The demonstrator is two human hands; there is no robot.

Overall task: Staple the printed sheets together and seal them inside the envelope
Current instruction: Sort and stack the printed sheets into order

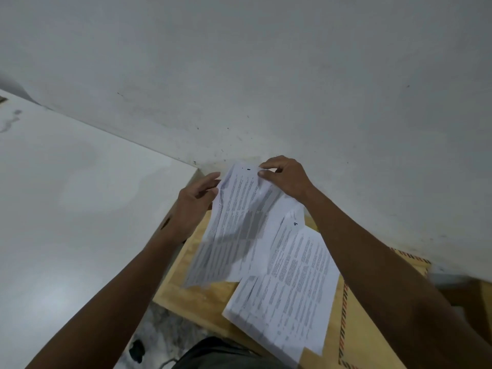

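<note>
A printed sheet (234, 222) hangs in the air over the wooden table (202, 296). My right hand (285, 177) pinches its top edge between thumb and fingers. My left hand (197, 198) touches the sheet's left edge with straight, relaxed fingers. Below it lies a stack of printed sheets (290, 294), angled across the table, with another sheet (285, 225) partly under the lifted one. A brown envelope with a red-and-dark striped border (367, 334) lies under the stack at the right. No stapler is in view.
A white wall (266, 75) rises just behind the table. A white slab surface (66, 209) lies at the left, next to the table. Marbled floor (165, 334) shows below the table's front edge, with a small dark object (137, 350) on it.
</note>
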